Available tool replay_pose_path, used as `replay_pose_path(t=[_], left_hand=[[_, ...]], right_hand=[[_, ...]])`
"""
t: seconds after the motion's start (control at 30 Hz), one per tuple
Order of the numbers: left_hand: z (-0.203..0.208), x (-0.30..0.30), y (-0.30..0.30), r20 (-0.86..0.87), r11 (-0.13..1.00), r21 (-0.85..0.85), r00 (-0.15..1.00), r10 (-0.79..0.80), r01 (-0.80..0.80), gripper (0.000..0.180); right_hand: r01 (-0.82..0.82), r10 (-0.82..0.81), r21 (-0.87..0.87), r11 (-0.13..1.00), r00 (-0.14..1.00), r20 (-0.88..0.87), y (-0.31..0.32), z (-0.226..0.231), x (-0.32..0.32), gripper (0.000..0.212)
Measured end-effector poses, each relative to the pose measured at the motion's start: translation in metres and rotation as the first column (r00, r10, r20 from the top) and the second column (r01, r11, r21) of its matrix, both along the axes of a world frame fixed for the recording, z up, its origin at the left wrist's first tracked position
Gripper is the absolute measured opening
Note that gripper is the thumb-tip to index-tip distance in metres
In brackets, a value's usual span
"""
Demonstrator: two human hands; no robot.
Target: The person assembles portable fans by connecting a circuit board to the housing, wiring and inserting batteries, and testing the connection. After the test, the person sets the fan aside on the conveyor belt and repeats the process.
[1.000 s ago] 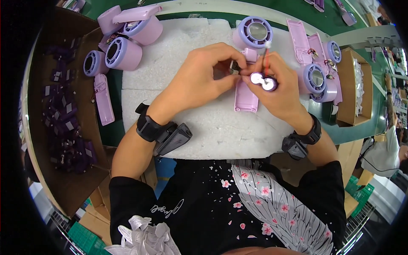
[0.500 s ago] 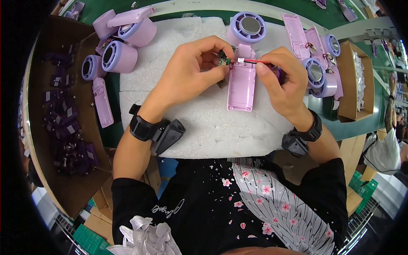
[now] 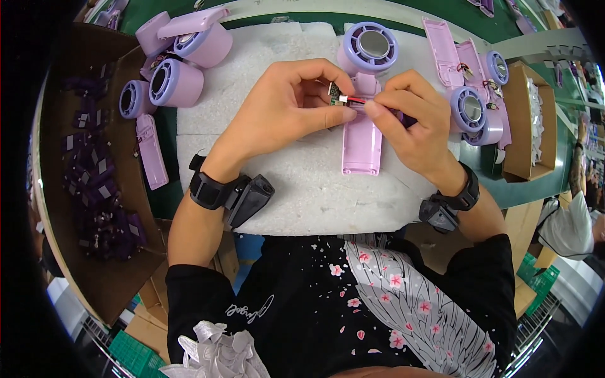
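Observation:
Between the thumb and fingers of my left hand (image 3: 277, 107) is a small green circuit board (image 3: 334, 90). My right hand (image 3: 416, 123) pinches red and black wires (image 3: 358, 100), whose white plug (image 3: 343, 99) meets the edge of the board. I cannot tell whether the plug is seated. A dark purple piece (image 3: 405, 118) shows partly under my right fingers. Below both hands, an open pink handle shell (image 3: 362, 151) lies on the white foam pad (image 3: 296, 195). It joins a round fan head (image 3: 370, 47) with a lilac grille at the far side.
At left stands a cardboard box (image 3: 129, 277) holding several purple wrapped packs (image 3: 101, 167). Pink fan bodies (image 3: 179, 85) are grouped at the pad's far left, and open fan shells (image 3: 444, 53) at the far right. Another cardboard box (image 3: 517, 135) with white pieces stands at right.
My right hand has moved left, bringing the white plug from above the shell to the circuit board. The handle shell has shifted slightly nearer and to the right.

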State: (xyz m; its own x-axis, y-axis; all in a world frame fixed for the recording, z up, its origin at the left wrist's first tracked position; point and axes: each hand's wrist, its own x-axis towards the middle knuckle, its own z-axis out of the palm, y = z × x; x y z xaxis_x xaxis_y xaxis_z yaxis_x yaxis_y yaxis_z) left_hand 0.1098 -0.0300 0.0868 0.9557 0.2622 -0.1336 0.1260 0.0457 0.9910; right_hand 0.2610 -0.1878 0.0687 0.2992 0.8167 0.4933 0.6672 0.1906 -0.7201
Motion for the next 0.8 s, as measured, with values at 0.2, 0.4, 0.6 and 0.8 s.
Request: replay_pose_path(t=[0.2, 0.4, 0.6, 0.8], left_hand=[[-0.0076, -0.0010, -0.0015, 0.065, 0.998, 0.047, 0.997, 0.035, -0.038, 0.013], [-0.0032, -0.0012, -0.0018, 0.111, 0.997, 0.045, 0.992, 0.060, -0.066, 0.012], [-0.0081, -0.0042, -0.0029, 0.087, 0.999, 0.003, 0.995, 0.053, -0.054, 0.014], [-0.0025, -0.0052, 0.0027, 0.026, 0.998, 0.045, 0.999, -0.032, 0.031, 0.023]], right_hand=[[-0.010, 0.010, -0.011, 1.000, 1.000, -0.016, -0.0015, 0.0005, -0.0034, 0.007], [-0.057, 0.064, -0.096, 0.994, 0.996, 0.070, 0.0005, 0.0001, -0.0034, 0.006], [-0.024, 0.029, -0.059, 0.998, 0.996, 0.089, 0.0004, -0.0053, -0.0084, 0.006], [-0.033, 0.035, -0.024, 0.999, 0.994, 0.105, -0.0009, -0.0037, -0.0048, 0.010]])
